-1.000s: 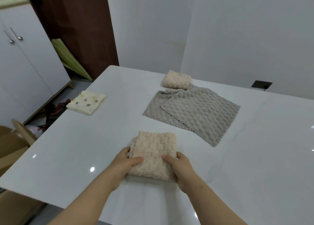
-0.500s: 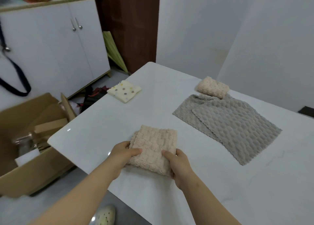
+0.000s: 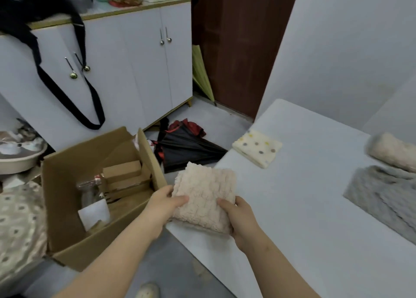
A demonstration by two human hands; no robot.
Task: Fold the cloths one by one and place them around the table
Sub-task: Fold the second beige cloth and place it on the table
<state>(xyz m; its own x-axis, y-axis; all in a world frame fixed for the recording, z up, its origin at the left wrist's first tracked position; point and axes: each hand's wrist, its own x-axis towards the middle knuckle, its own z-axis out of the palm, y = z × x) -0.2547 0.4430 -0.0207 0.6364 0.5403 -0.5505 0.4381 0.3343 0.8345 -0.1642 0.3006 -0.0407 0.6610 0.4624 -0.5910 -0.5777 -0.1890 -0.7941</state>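
A folded beige waffle cloth lies at the near left corner of the white table, partly over the edge. My left hand grips its left side, thumb on top. My right hand grips its right near corner. A folded cream cloth with coloured dots lies further along the left edge. A second folded beige cloth sits at the far right. Below it, an unfolded grey waffle cloth is spread out.
An open cardboard box with packages stands on the floor left of the table. A black and red umbrella lies behind it. White cabinets line the left wall, with a black bag strap hanging down. My shoe shows below.
The view has swung left and both hands have slid the folded beige cloth to the table's near left corner. The grip of both hands is unchanged.
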